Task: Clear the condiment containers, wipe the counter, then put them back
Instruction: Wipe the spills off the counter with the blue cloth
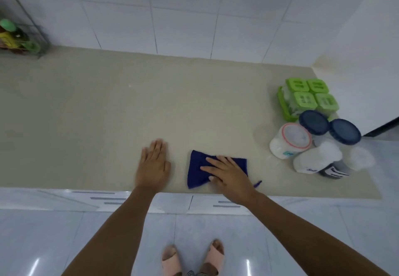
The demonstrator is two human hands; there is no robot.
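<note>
A dark blue cloth (pixel 197 168) lies flat on the beige counter (pixel 108 107) near its front edge. My right hand (pixel 226 173) presses down on the cloth's right half, fingers spread. My left hand (pixel 154 164) rests flat on the bare counter just left of the cloth, holding nothing. The condiment containers stand bunched at the counter's right end: a green set of square lidded boxes (pixel 308 97), two jars with dark blue lids (pixel 315 122) (pixel 345 131), a white tub with a red-rimmed clear lid (pixel 290 140), and white-capped containers (pixel 317 160).
A wire rack (pixel 28 38) with bottles, one green-capped, stands at the counter's far left against the tiled wall. A white side wall closes the right end behind the green boxes. White cabinet fronts (pixel 108 200) sit below the counter edge. My feet in pink slippers are on the floor.
</note>
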